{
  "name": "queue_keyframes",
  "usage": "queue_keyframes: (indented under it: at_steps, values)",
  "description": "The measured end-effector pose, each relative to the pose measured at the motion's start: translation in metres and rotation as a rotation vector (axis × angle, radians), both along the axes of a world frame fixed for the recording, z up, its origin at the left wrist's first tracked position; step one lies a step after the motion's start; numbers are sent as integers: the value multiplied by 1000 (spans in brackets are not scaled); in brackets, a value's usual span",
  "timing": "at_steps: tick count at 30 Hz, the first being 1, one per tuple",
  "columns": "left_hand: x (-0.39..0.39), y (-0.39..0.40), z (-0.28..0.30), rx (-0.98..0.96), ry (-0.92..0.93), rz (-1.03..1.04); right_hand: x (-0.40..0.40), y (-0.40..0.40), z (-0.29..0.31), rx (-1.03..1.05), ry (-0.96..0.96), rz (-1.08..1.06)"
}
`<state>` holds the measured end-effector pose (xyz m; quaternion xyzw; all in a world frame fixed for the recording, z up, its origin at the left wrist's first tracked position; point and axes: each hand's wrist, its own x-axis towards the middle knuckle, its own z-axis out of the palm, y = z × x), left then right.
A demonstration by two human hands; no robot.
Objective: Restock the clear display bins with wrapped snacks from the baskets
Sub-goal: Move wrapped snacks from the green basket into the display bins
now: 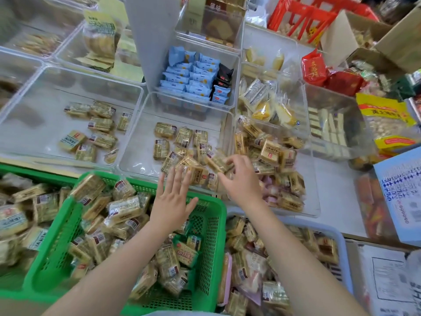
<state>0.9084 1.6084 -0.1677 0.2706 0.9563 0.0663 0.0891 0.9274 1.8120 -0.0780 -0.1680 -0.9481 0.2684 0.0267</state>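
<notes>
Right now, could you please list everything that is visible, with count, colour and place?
green basket: one, green, front centre, holds wrapped snacks
second green basket: one, green, front left
pale basket: one, pale blue-white, front right
middle clear bin: one, clear, centre, tan snacks
left clear bin: one, clear, few tan snacks
blue packets: many, light blue, bin behind centre
red bags: several, red, upper right
left hand: flat, open, over the green basket's rim
right hand: pinches a tan snack
</notes>
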Motion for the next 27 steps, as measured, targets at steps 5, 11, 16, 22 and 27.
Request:
queue_keyframes:
  at_steps: [5,11,16,22,27]
  values:
    - [2,1,10,-12,-69,0,-20,-17,-28,208,-113,132]
    - [-12,25,25,80,-180,146,-41,16,-13,175,-14,47]
    - [-13,26,21,9,-161,111,-64,47,-1,-107,-143,-209]
    - [-11,27,23,-24,-148,117,-82,53,-7,-412,-270,-426]
    - [-10,28,22,-27,-144,124,-79,43,11,-417,-45,-467]
